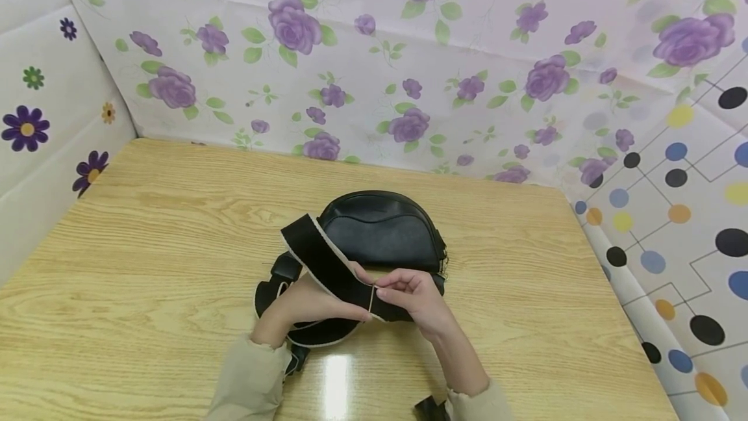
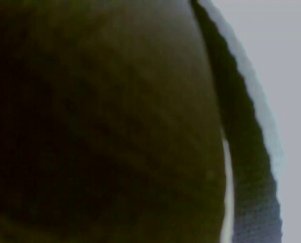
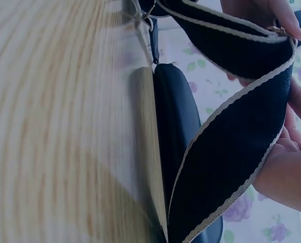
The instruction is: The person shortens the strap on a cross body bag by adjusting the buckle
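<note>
A black handbag [image 1: 380, 229] with a curved top lies on the table, its wide black strap [image 1: 318, 255] with pale edging looped up in front. My left hand [image 1: 315, 304] grips this strap, thumb across the front and fingers behind it. From the other side my right hand [image 1: 422, 301] pinches the strap between thumb and forefinger, right at one end of the gold-coloured slider [image 1: 371, 299]. The right wrist view shows the strap [image 3: 236, 131] bowing up beside the bag [image 3: 175, 111]. Dark blur fills most of the left wrist view, with the strap's edge [image 2: 251, 152] showing.
The wood-grain table [image 1: 146, 245] extends around the bag. Behind it stands a wall covering [image 1: 362, 70] with purple flowers, and a dotted covering [image 1: 672, 213] rises at the right. Black strap parts [image 1: 286, 268] lie around the left forearm.
</note>
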Available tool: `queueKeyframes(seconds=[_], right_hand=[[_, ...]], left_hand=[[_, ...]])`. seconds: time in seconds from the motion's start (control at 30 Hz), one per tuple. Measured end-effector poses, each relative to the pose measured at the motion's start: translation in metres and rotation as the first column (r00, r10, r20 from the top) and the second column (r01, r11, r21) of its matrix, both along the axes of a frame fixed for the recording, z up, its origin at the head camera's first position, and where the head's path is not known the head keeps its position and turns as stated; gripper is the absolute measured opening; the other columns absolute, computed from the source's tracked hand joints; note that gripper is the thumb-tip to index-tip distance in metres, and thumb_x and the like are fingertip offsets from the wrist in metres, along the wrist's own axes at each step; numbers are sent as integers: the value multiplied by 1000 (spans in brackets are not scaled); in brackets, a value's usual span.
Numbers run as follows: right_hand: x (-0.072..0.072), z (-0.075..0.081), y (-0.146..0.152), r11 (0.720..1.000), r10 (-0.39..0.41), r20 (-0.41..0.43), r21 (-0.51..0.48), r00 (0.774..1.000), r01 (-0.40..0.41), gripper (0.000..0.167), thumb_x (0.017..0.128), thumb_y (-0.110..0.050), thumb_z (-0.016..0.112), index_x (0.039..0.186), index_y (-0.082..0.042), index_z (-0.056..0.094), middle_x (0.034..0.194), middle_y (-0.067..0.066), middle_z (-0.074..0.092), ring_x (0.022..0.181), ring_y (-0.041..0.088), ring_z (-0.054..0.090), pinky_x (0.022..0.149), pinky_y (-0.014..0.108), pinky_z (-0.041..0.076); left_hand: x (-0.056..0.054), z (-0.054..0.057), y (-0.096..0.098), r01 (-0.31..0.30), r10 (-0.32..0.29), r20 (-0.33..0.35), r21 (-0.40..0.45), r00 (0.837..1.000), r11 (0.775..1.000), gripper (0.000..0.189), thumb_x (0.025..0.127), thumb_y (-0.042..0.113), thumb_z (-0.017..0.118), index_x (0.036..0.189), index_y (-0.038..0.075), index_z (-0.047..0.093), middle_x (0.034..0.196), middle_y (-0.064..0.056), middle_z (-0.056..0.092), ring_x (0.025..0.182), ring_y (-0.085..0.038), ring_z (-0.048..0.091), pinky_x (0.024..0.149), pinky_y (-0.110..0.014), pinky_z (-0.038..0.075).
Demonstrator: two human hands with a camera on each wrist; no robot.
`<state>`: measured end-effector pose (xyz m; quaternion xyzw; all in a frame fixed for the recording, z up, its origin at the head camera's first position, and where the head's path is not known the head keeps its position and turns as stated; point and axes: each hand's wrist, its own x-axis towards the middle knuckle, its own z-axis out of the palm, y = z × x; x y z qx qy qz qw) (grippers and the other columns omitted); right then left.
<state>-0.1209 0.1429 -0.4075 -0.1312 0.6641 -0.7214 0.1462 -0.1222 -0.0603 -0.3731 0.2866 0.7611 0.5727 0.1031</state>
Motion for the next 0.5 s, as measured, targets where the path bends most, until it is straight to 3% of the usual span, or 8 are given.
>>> queueKeyframes(seconds=[0.17, 0.5], right_hand=[[0, -1, -2, 1000, 8, -13, -9, 1000, -8, 22, 79, 5, 62, 80, -16, 66, 78, -3, 65, 78, 10, 60, 69, 22, 48], [0, -3, 0, 1000, 17, 5, -6, 1000, -17, 20, 78, 7, 62, 82, -13, 65, 78, -1, 64, 75, 10, 59, 64, 21, 48]], left_hand=[[-5, -16, 2, 17, -17, -20, 6, 1000, 1000, 37, 64, 22, 81, 96, 11, 65, 93, 8, 62, 88, -9, 56, 81, -26, 43], [-6, -16, 1, 17, -17, -28, 5, 999, 1000, 37, 63, 24, 82, 95, 13, 66, 92, 8, 63, 88, -9, 57, 81, -26, 43]])
